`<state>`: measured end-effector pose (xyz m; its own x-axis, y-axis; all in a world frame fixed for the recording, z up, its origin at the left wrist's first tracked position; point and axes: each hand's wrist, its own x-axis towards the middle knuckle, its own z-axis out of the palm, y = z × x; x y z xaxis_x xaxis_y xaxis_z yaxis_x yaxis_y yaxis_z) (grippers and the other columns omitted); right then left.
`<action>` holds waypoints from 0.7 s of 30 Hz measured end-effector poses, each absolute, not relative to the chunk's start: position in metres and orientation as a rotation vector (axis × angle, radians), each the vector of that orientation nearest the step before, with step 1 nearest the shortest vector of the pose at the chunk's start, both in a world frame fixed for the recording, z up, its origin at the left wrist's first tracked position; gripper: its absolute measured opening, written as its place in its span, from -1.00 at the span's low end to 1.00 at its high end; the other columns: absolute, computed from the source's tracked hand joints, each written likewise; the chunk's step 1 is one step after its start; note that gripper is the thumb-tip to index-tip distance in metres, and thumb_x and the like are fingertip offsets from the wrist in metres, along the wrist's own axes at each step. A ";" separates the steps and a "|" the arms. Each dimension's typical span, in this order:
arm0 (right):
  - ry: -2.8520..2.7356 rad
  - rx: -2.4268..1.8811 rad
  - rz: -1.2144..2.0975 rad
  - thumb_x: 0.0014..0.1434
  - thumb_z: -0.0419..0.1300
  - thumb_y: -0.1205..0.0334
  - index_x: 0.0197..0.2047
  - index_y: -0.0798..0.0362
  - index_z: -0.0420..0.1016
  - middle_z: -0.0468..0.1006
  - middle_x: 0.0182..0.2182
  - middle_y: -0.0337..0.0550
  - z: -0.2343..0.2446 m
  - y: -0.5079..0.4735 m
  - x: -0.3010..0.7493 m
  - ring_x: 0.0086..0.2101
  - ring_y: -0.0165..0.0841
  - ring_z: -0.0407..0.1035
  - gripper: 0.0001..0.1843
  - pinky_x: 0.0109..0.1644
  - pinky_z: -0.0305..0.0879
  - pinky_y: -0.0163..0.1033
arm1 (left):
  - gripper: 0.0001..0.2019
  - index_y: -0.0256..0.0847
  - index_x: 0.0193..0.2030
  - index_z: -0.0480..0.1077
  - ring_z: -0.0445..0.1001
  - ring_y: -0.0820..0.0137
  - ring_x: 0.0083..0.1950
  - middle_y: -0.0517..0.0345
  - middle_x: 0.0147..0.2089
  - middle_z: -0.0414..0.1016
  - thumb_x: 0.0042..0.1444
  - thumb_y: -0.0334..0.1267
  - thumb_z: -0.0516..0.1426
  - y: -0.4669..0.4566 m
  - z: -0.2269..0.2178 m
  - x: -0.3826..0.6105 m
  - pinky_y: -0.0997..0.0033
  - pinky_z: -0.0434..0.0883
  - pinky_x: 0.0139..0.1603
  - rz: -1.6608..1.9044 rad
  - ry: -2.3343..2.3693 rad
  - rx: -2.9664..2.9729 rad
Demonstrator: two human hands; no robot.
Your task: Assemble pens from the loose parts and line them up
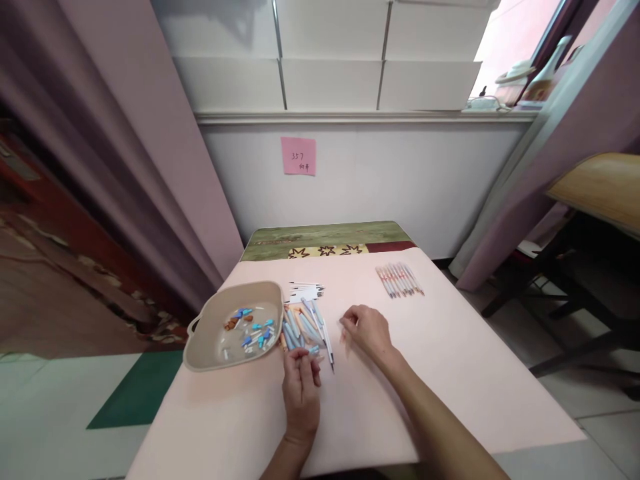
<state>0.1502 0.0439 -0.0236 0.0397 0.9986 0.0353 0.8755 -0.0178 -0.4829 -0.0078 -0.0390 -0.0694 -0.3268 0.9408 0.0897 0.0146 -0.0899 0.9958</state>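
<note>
My left hand (301, 387) is at the near end of a pile of pen barrels (303, 323) in pale blue and orange. Its fingers are curled together, and whatever they may hold is hidden. My right hand (369, 330) is to the right of the pile, thumb and fingers pinched low over the table; a faint orange patch shows beneath, too blurred to name. Between the hands, white pen refills (327, 343) with dark tips lie along the pile's right side. More refills (306, 292) lie behind it on a white piece.
A beige basin (203, 357) on the left holds small blue, brown and clear pen parts (260, 337). A row of pens (399, 280) lies at the back right of the pink-covered table (450, 400). A pink note (299, 156) is stuck on the wall behind.
</note>
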 end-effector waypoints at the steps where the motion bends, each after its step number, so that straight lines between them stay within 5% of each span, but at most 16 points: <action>1: -1.929 -1.941 0.473 0.11 0.18 0.14 -0.37 -0.08 0.58 0.62 -0.37 -0.24 -0.023 0.039 0.140 -0.34 -0.38 0.45 -0.86 -0.32 0.14 -0.35 | -0.77 -0.14 -0.17 0.21 0.25 0.49 -0.56 0.31 -0.50 0.31 0.24 -0.03 -0.01 -0.039 -0.070 -0.009 0.51 0.30 -0.53 1.545 1.401 1.075; 7: -1.992 -1.996 0.561 -0.05 0.30 0.16 -0.46 0.03 0.57 0.61 -0.48 -0.09 -0.027 0.019 0.111 -0.40 -0.29 0.46 -0.88 -0.37 0.13 -0.32 | -0.79 -0.14 -0.17 0.19 0.27 0.49 -0.55 0.33 -0.51 0.30 0.24 -0.05 -0.01 -0.038 -0.069 -0.013 0.48 0.30 -0.48 1.552 1.405 1.113; 12: -1.786 -2.069 0.571 0.15 0.14 0.14 -0.36 -0.02 0.57 0.62 -0.39 -0.18 -0.025 0.031 0.148 -0.37 -0.37 0.45 -0.81 -0.37 0.12 -0.36 | -0.80 -0.15 -0.16 0.19 0.27 0.50 -0.55 0.33 -0.50 0.31 0.23 -0.07 0.02 -0.037 -0.068 -0.014 0.50 0.30 -0.50 1.527 1.396 1.119; 21: -1.648 -2.096 0.657 0.11 0.12 0.21 -0.48 0.04 0.53 0.58 -0.51 -0.20 -0.040 0.036 0.186 -0.44 -0.37 0.41 -0.78 -0.39 0.12 -0.35 | -0.84 -0.15 -0.19 0.26 0.35 0.43 -0.48 0.25 -0.43 0.37 0.20 -0.13 0.04 -0.028 -0.065 -0.009 0.43 0.34 -0.41 1.318 1.457 1.393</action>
